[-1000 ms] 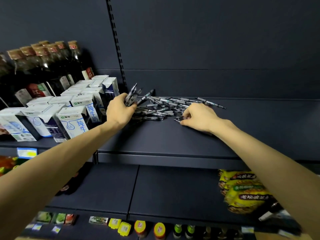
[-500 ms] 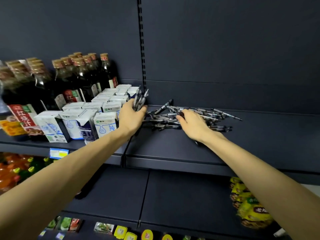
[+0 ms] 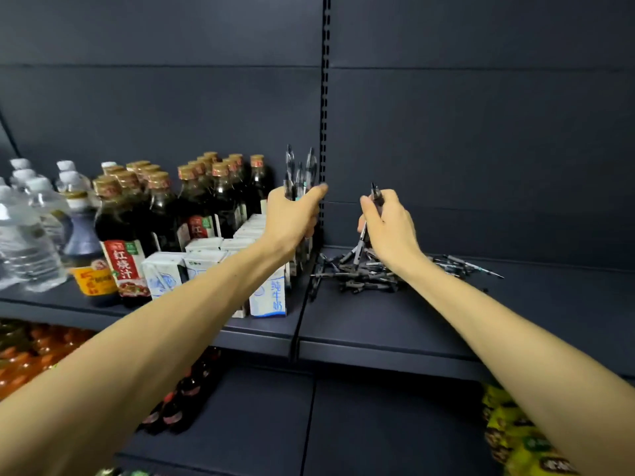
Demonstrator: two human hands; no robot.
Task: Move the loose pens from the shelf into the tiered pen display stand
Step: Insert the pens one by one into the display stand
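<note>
A heap of loose dark pens (image 3: 371,273) lies on the dark shelf (image 3: 395,324), more of them trailing off to the right. My left hand (image 3: 292,218) is raised above the shelf and grips a bundle of pens (image 3: 299,173) that stand upright out of the fist. My right hand (image 3: 386,225) is lifted over the heap and pinches a single pen (image 3: 372,204), held nearly upright with its lower end hanging toward the heap. No tiered pen display stand is in view.
Milk cartons (image 3: 264,297) stand just left of the heap, with dark sauce bottles (image 3: 213,201) behind them and water bottles (image 3: 27,235) at far left. A slotted upright (image 3: 324,97) runs up the back panel. Yellow-green packets (image 3: 515,438) sit on the lower shelf at right.
Both hands have risen off the shelf. My left hand lifted its bundle upright; my right hand picked one pen out of the heap. The view has shifted to the left.
</note>
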